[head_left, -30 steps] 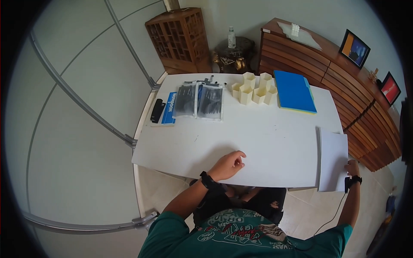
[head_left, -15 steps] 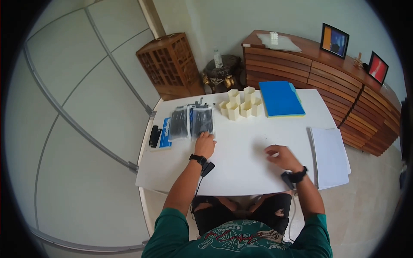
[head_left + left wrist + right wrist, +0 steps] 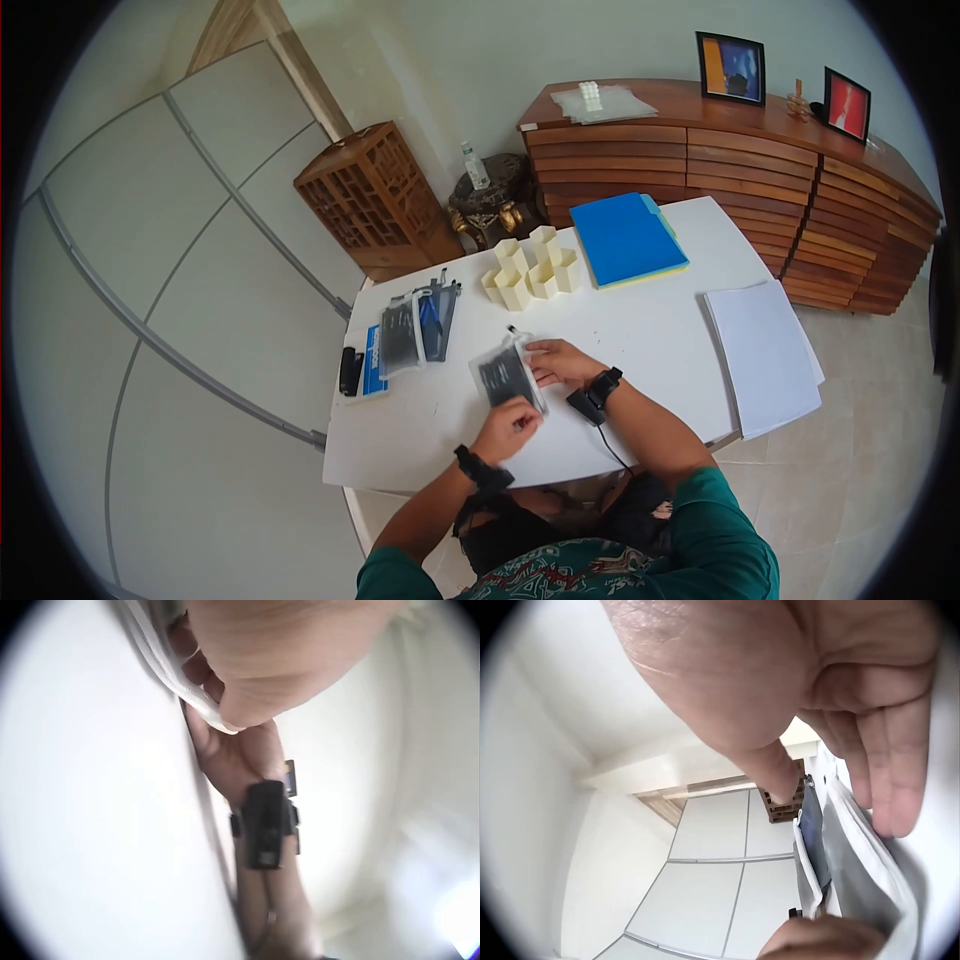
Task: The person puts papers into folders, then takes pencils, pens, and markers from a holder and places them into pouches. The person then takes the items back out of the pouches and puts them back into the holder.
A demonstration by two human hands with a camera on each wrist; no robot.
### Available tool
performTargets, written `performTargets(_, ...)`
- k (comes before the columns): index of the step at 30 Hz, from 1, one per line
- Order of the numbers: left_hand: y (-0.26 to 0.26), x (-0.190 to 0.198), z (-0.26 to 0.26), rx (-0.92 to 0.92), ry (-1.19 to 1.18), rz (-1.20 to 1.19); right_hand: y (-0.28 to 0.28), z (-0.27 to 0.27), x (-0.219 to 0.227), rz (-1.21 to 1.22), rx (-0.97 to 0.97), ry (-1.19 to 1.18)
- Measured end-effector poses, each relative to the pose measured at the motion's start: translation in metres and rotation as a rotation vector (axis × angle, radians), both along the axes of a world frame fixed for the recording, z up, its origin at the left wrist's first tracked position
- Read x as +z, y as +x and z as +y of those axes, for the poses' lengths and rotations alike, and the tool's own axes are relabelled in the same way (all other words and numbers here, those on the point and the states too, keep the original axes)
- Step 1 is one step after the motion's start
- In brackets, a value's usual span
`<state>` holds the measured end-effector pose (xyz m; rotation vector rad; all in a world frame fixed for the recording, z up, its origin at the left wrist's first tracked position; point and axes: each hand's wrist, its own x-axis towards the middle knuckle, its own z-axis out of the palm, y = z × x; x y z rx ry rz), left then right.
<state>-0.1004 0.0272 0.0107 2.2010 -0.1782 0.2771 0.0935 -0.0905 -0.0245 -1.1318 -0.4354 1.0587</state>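
Note:
A zip pouch (image 3: 503, 376) with a clear front, dark contents and a white edge is at the middle of the white table. My left hand (image 3: 507, 430) pinches its near corner; in the left wrist view the thumb presses on the white zip edge (image 3: 196, 701). At the pouch's right side is my right hand (image 3: 562, 362). Its fingers (image 3: 892, 772) stretch out straight along the pouch's white edge in the right wrist view, with the thumb held apart. Another similar pouch (image 3: 402, 340) lies to the left, overlapping a dark pouch (image 3: 440, 325) with blue in it.
A blue notebook (image 3: 374, 368) and a black stapler (image 3: 349, 372) lie at the table's left edge. Cream hexagonal holders (image 3: 514, 291) stand at the back, beside a blue folder (image 3: 630, 240). Stacked white paper (image 3: 760, 350) reaches past the right edge. Behind is a wooden dresser (image 3: 650, 155).
My left hand has taken the right-hand pouch off the group and brought it toward the table's middle. From the paper stack, my right hand has come leftward to it. The head view has turned.

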Motion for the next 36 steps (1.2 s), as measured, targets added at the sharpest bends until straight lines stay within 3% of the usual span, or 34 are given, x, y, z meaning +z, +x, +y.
performTargets(2, 0.000, 0.002, -0.006, -0.061, -0.044, 0.010, 0.000, -0.003, -0.008, -0.180, 0.005, 0.010)
performTargets(4, 0.004, -0.001, -0.007, -0.153, -0.133, -0.027, -0.001, -0.003, -0.011, -0.209, -0.057, -0.009)
performTargets(5, 0.008, -0.001, -0.001, -0.119, -0.152, -0.027, 0.000, -0.001, -0.016, -0.278, -0.053, -0.004)
performTargets(7, 0.030, -0.007, 0.018, 0.044, -0.133, -0.181, -0.001, -0.002, -0.020, -0.343, -0.030, -0.015)
performTargets(9, 0.057, -0.015, 0.036, 0.409, 0.160, -0.374, -0.007, -0.005, -0.011, -0.292, -0.112, 0.066)
performTargets(10, 0.071, -0.026, 0.049, 0.447, 0.097, -0.338, -0.009, -0.005, -0.008, -0.288, -0.091, 0.050)
performTargets(11, 0.086, -0.049, 0.061, 0.431, -0.142, -0.285, -0.009, -0.006, -0.007, -0.264, -0.125, 0.080)
performTargets(12, 0.091, -0.050, 0.064, 0.456, -0.162, -0.277, -0.010, -0.007, -0.006, -0.239, -0.160, 0.107)
performTargets(14, 0.098, -0.042, 0.070, 0.255, -0.411, 0.092, -0.010, -0.006, -0.004, -0.219, -0.109, 0.088)
performTargets(16, 0.097, -0.037, 0.060, 0.289, -0.491, -0.003, -0.008, -0.005, -0.007, -0.569, -0.303, 0.058)
performTargets(17, 0.097, -0.041, 0.062, 0.234, -0.466, -0.005, -0.005, -0.001, -0.013, -0.628, -0.420, 0.210)
performTargets(21, 0.093, -0.037, 0.058, 0.186, -0.476, 0.004, -0.005, -0.003, -0.003, -0.388, -0.245, 0.224)
performTargets(26, 0.091, -0.037, 0.063, 0.290, -0.497, -0.116, -0.015, -0.009, 0.021, -0.416, -0.249, 0.028)
performTargets(28, 0.093, -0.039, 0.076, 0.369, -0.599, -0.131, -0.013, -0.021, 0.035, -0.485, -0.005, -0.009)
performTargets(29, 0.093, -0.037, 0.087, 0.428, -0.689, -0.161, -0.009, -0.030, 0.049, -0.521, 0.194, -0.232)
performTargets(30, 0.092, -0.036, 0.096, 0.485, -0.776, -0.194, -0.005, -0.037, 0.057, -0.530, 0.216, -0.235)
performTargets(32, 0.092, -0.040, 0.102, 0.525, -0.832, -0.207, 0.004, -0.048, 0.065, -0.637, 0.503, -0.326)
performTargets(33, 0.090, -0.037, 0.098, 0.504, -0.823, -0.192, 0.007, -0.048, 0.064, -0.638, 0.549, -0.277)
performTargets(36, 0.089, -0.035, 0.091, 0.435, -0.807, -0.166, 0.001, -0.043, 0.063, -0.749, 0.414, -0.084)
